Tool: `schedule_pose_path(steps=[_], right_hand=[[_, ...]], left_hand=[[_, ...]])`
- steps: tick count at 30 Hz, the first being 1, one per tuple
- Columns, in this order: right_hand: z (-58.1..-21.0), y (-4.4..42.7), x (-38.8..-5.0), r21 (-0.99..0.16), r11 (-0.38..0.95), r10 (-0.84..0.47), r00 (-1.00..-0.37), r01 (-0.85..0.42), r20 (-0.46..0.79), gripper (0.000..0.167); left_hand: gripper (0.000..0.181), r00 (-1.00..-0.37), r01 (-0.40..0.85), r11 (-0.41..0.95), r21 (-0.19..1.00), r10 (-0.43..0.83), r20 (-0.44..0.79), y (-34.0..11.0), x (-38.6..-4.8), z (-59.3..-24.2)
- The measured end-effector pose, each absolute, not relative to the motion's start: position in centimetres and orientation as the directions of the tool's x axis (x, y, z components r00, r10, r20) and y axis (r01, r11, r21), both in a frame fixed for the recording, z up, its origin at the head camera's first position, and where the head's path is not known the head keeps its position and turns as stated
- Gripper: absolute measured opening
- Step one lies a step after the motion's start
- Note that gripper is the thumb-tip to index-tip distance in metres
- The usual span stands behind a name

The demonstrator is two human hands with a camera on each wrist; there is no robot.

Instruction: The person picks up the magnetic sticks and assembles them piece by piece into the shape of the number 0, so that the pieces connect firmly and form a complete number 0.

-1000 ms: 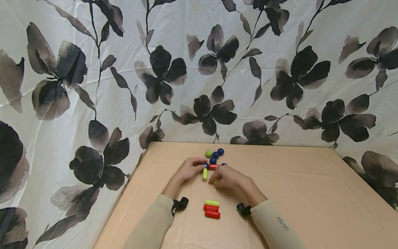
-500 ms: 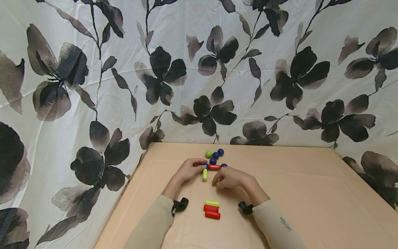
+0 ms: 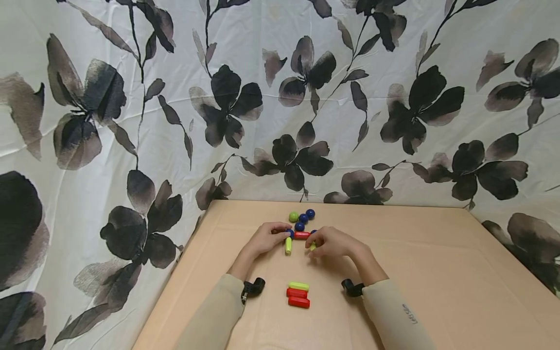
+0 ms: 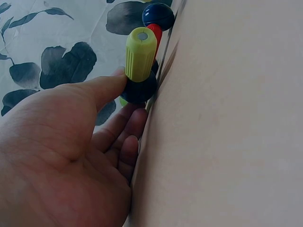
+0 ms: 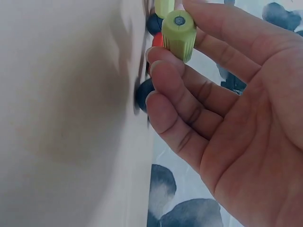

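My left hand (image 3: 268, 239) pinches a dark blue ball (image 4: 138, 90) between thumb and fingers. A yellow-green rod (image 4: 141, 56) joins that ball and points toward me. From the ball a red rod (image 3: 301, 235) runs right to another blue ball (image 4: 158, 17). My right hand (image 3: 336, 244) pinches a second yellow-green rod (image 5: 179, 35) close to the right-hand blue ball, which its fingers partly cover in the head view. Whether that rod touches the ball cannot be told.
Behind the hands lie a green ball (image 3: 293, 217) and several blue balls (image 3: 304, 218). Nearer me on the table (image 3: 437, 272) are a yellow-green rod (image 3: 299, 286) and two red rods (image 3: 299, 302). A floral cloth (image 3: 245, 29) hangs behind.
My right hand, with the yellow-green rod, has moved a little right and then up toward the right-hand blue ball. The left hand has stayed in place.
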State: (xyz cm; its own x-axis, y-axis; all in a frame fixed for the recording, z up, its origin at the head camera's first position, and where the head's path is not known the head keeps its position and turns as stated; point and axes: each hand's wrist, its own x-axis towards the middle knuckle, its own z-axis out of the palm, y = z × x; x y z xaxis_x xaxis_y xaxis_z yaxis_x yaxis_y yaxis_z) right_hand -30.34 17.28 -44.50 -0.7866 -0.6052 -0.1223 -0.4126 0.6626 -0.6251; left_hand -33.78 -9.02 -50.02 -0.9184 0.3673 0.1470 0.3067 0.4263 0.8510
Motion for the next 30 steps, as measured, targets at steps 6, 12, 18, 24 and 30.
schedule_pose_path(steps=[6,12,18,24,30], right_hand=[[-44.21,17.68,-30.34,-0.655,0.645,-0.595,-0.796,-0.395,-0.107,0.021],[-44.46,18.06,-30.52,-0.668,0.643,-0.579,-0.808,-0.375,-0.104,0.020],[-44.72,18.23,-30.64,-0.680,0.654,-0.552,-0.824,-0.332,-0.127,0.020],[-44.97,18.30,-30.69,-0.667,0.669,-0.535,-0.835,-0.328,-0.126,0.018],[-45.01,18.34,-30.77,-0.665,0.672,-0.527,-0.842,-0.328,-0.118,0.017]], left_hand=[[0.028,-0.922,0.297,0.422,0.857,0.361,0.141,-9.12,-33.83,-50.08],[0.028,-0.920,0.300,0.422,0.856,0.366,0.141,-9.09,-33.92,-50.08],[0.029,-0.921,0.291,0.418,0.861,0.366,0.134,-9.02,-33.89,-50.01],[0.029,-0.922,0.286,0.411,0.866,0.363,0.132,-8.98,-33.87,-50.15],[0.029,-0.921,0.296,0.411,0.862,0.362,0.144,-8.94,-33.88,-50.17]])
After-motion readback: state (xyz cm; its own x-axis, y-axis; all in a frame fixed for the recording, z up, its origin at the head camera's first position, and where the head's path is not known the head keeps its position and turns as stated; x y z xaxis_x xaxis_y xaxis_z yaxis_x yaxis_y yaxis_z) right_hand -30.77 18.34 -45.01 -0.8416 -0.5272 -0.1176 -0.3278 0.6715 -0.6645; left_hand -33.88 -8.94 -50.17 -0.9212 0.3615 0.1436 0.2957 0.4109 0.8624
